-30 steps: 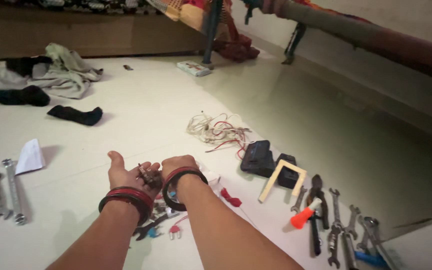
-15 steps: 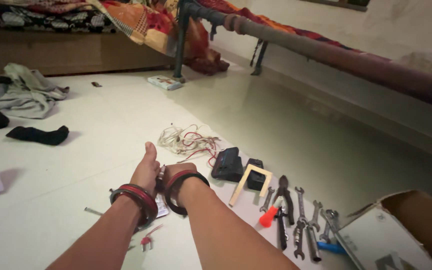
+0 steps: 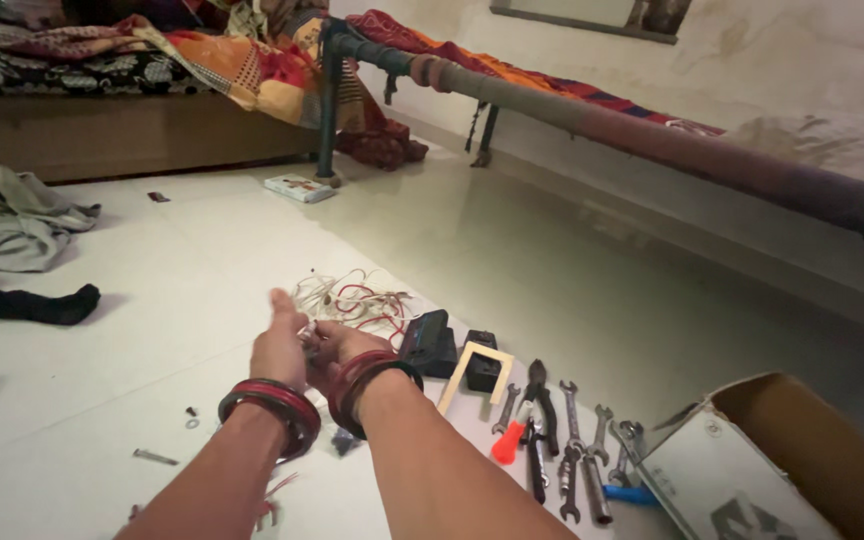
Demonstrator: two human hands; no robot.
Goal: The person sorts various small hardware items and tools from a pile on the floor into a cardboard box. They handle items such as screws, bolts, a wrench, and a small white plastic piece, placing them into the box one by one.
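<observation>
We've brought both hands together: left hand [image 3: 280, 345] and right hand [image 3: 337, 345] now pinch the small metal part [image 3: 308, 333], earlier cradled in the left palm, tangled red-white wires [image 3: 352, 297] just beyond.

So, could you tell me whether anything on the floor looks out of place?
Yes: a dark sock and crumpled grey cloth lie on the floor, and small screws are scattered left of the left hand, apart from the lined-up spanners.
</observation>
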